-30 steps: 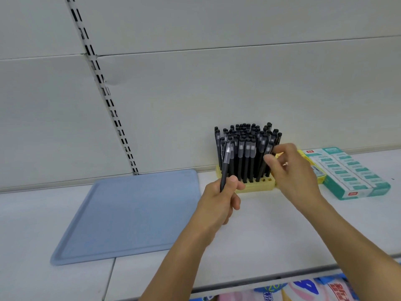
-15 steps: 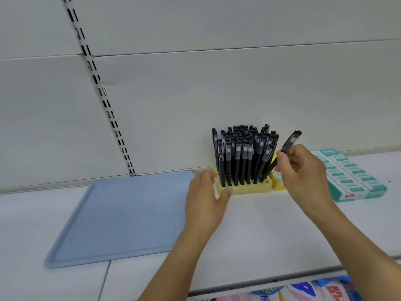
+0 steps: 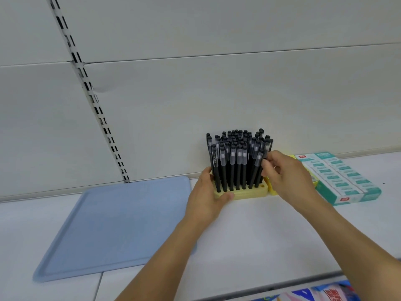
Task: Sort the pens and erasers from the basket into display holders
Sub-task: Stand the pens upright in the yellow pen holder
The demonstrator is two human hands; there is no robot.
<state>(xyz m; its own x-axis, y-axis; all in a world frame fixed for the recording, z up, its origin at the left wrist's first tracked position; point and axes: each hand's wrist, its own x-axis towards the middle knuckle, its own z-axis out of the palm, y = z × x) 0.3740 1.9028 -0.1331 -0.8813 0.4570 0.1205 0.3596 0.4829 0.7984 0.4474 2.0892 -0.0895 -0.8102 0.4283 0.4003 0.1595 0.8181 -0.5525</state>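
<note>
My left hand (image 3: 208, 196) grips the front left corner of the yellow holder (image 3: 243, 193) so it won't slide on the shelf (image 3: 271, 235). My right hand (image 3: 286, 177) pinches one black pen (image 3: 266, 149) at the holder's right edge. The pen stands nearly straight up, cap on top, leaning a bit right.

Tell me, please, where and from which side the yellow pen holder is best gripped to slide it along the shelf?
Grip the yellow pen holder by its low base, probably from the front corners and sides. The upright black pens crowd its top, so only the edges are free. The left hand already holds its front-left corner.
</note>
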